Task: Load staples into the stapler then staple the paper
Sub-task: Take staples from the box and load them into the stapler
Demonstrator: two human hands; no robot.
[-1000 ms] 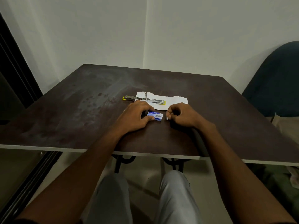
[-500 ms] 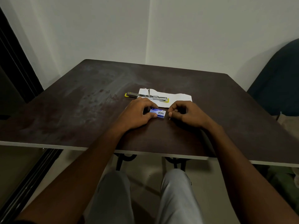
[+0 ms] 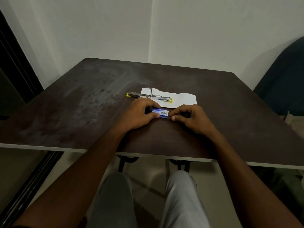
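1. While the left hand's (image 3: 139, 112) grip pinches a small blue staple box (image 3: 162, 113) on the dark table (image 3: 65, 112), the curled right hand's (image 3: 190, 118) grip is unclear.
2. Open yellow-tipped stapler (image 3: 153, 96) lies on white paper (image 3: 182, 100).

home room: dark table (image 3: 82, 112), bare walls (image 3: 213, 30), upholstered seat (image 3: 283, 83).

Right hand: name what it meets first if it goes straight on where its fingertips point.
The box, held by the left hand. The right hand points left at its right end, very close; whether they already touch is unclear.
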